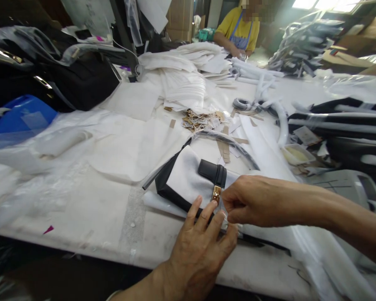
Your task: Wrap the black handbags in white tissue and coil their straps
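A black handbag [165, 185] lies flat on the table in front of me, with a white sheet [183, 169] over part of its front. A black closing tab [210, 170] with a gold clasp [216, 194] rests on top of the sheet. My left hand [200, 244] presses down at the bag's near edge, fingers spread, the fingertips just below the clasp. Curled closed beside the clasp is my right hand [250, 200]; whatever its fingers pinch is hidden. The bag's wrapped handle [228, 137] arches away on the far side.
Hang tags [200, 120] lie in a heap beyond the bag. Stacked white sheets [188, 79] stand behind them. Black bags [78, 75] fill the left, and wrapped black pieces [341, 121] the right. A person in a yellow shirt [227, 29] is across the table.
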{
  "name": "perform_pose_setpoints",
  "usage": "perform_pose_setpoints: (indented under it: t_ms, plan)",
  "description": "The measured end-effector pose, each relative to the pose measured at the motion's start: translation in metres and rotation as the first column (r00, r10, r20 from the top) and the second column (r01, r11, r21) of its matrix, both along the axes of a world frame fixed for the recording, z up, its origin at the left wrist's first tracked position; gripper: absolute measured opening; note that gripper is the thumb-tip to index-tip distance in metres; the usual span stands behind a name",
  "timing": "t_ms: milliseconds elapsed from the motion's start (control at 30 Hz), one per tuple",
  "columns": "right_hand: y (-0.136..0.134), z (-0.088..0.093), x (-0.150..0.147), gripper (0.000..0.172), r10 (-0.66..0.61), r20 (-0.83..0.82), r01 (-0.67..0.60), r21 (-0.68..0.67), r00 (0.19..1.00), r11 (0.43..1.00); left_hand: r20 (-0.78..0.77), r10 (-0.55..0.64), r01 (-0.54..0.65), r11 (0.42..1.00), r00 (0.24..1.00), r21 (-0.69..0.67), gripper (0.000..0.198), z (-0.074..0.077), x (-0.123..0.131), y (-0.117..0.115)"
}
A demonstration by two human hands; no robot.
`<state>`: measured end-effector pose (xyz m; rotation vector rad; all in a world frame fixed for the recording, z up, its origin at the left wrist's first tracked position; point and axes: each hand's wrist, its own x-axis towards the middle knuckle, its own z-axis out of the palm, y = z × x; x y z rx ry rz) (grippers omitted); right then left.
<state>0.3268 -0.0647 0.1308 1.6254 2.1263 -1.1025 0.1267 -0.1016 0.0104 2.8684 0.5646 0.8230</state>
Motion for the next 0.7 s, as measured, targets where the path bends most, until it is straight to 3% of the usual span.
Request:
perform_pose_setpoints:
  t_ms: [167,267,533,700]
  plan:
    - [0.002,-0.018,0.007,0.012,0.008,0.015,-0.006,-0.090,1.000,0.996,-0.024,-0.007,0.007,1.000,1.000,0.016,0.039,0.001,-0.001,0.000]
    - [0.004,-0.021,0.007,0.012,0.019,0.048,-0.016,-0.073,0.999,0.997,-0.024,-0.008,0.008,1.000,1.000,0.008,0.039,0.001,-0.001,0.000]
    - [0.016,-0.015,-0.022,0.007,0.157,0.334,-0.182,0.045,0.929,0.982,0.000,0.007,-0.007,1.000,1.000,0.023,0.035,0.000,0.003,0.000]
    - [0.014,-0.008,-0.034,0.011,0.188,0.397,-0.227,0.054,0.898,0.972,0.028,0.026,-0.027,0.998,0.999,0.053,0.032,-0.004,0.006,0.000]
